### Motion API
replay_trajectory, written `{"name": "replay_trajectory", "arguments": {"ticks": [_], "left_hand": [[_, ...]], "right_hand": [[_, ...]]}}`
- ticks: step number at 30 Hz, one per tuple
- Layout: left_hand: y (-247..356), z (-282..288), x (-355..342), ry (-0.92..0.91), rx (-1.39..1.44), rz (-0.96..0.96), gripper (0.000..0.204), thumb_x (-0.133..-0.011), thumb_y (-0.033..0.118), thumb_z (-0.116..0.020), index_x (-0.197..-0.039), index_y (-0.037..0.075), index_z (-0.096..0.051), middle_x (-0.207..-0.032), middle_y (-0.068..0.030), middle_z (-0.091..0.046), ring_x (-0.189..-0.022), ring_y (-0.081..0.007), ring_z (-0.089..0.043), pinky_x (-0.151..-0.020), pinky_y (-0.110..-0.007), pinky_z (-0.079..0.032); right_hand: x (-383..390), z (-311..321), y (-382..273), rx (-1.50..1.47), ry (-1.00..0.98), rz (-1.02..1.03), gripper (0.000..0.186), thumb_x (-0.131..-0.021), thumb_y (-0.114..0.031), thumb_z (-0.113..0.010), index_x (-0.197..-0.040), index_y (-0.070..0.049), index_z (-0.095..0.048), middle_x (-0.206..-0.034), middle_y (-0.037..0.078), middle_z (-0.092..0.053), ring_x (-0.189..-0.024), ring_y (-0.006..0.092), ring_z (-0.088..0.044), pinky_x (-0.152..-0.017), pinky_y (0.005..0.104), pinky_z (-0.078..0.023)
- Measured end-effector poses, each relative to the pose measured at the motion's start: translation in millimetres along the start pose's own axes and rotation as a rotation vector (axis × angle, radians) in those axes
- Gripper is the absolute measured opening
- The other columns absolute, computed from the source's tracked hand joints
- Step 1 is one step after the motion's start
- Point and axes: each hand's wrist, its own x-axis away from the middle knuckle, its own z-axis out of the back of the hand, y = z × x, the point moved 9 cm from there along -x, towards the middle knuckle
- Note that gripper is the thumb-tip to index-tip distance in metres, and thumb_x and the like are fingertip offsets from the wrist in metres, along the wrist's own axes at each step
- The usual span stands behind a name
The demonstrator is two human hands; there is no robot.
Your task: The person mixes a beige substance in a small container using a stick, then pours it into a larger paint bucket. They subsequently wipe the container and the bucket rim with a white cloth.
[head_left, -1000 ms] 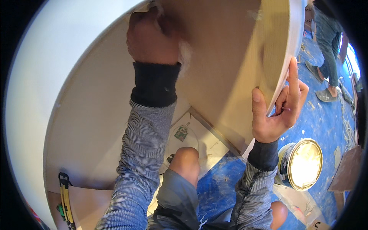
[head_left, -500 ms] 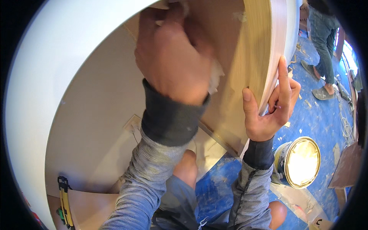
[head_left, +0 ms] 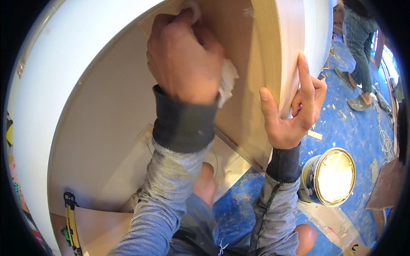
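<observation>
My left hand (head_left: 185, 62) is closed around a crumpled white wad, perhaps cloth or paper (head_left: 227, 81), whose loose end hangs out beside the wrist. It is against the brown inner face of a wooden panel (head_left: 237, 55), and its fingertips are partly hidden. My right hand (head_left: 294, 109) straddles the pale curved wooden edge (head_left: 291, 47) of that panel. Its thumb lies on the inner side and its index finger is stretched up the outer side, while the other fingers are loosely bent.
A white curved rim (head_left: 47, 98) borders the left. Below it lies a yellow-black tool (head_left: 71, 224). An open bucket (head_left: 331, 177) with pale contents stands on the blue, debris-strewn floor covering (head_left: 346, 132). A person in jeans (head_left: 359, 51) stands at upper right, near cables and boards (head_left: 386, 183).
My left hand, with the white wad, has shifted slightly left across the panel. The right hand shows a little higher and further left, as does the bucket, as the view moves.
</observation>
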Motion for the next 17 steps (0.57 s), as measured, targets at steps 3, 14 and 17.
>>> {"name": "replay_trajectory", "arguments": {"ticks": [3, 14, 17], "left_hand": [[2, -2, 1, -0.009, 0.115, 0.053, 0.020, -0.073, -0.001, -0.060, -0.091, -0.010, -0.065, -0.088, -0.0238, -0.062, -0.083, -0.0356, -0.063, -0.075, -0.039, -0.050], [28, 14, -1, 0.021, 0.299, -0.029, 0.032, -0.069, -0.006, -0.057, -0.100, -0.008, -0.067, -0.092, -0.0252, -0.062, -0.083, -0.0320, -0.063, -0.075, -0.035, -0.051], [37, 15, 8, 0.095, 0.352, -0.103, 0.032, -0.072, -0.006, -0.055, -0.102, -0.007, -0.067, -0.096, -0.0248, -0.062, -0.084, -0.0308, -0.063, -0.074, -0.035, -0.052]], "right_hand": [[2, -2, 2, 0.026, 0.010, 0.038, 0.077, -0.063, -0.026, -0.082, -0.132, -0.003, -0.055, -0.097, 0.003, -0.048, -0.073, 0.0146, -0.034, -0.054, 0.0245, -0.031], [3, 0, 1, 0.055, 0.004, 0.025, 0.075, -0.062, -0.020, -0.083, -0.130, -0.004, -0.056, -0.119, 0.006, -0.058, -0.086, 0.0202, -0.045, -0.062, 0.0281, -0.041], [2, 1, 2, 0.070, -0.013, 0.022, 0.074, -0.061, -0.018, -0.083, -0.129, -0.004, -0.057, -0.127, 0.007, -0.060, -0.090, 0.0223, -0.048, -0.065, 0.0294, -0.046]]}}
